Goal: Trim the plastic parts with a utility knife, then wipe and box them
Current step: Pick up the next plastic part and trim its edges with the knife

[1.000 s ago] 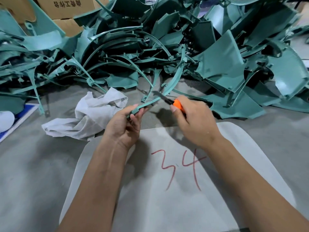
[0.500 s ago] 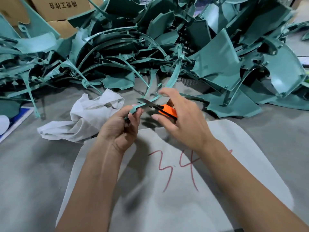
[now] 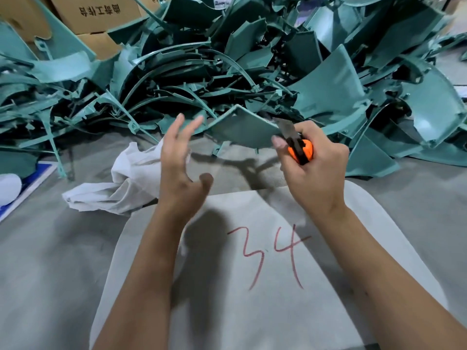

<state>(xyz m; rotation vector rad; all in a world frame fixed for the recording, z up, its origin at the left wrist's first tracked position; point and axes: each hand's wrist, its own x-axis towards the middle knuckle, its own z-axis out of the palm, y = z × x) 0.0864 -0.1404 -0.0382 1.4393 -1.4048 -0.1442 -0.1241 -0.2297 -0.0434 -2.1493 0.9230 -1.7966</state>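
My right hand (image 3: pixel 317 178) grips an orange utility knife (image 3: pixel 302 150), blade out and pointing up and left. Its blade and my fingertip meet the right edge of a curved green plastic panel (image 3: pixel 240 130), which is raised above the table between my hands. My left hand (image 3: pixel 180 168) is spread with straight fingers, its fingertips at the panel's left edge; whether they touch it is unclear. A crumpled white cloth (image 3: pixel 121 185) lies on the table left of my left hand.
A large pile of green plastic parts (image 3: pixel 227 66) fills the far half of the table. Cardboard boxes (image 3: pixel 101 13) stand behind it at the left. A white sheet marked "34" (image 3: pixel 252 311) lies under my forearms. A white object (image 3: pixel 8 188) lies at the left edge.
My left hand let go of the thin green strip and spread wide. A broad green panel is now raised between my hands, and my right hand has lifted with the knife.
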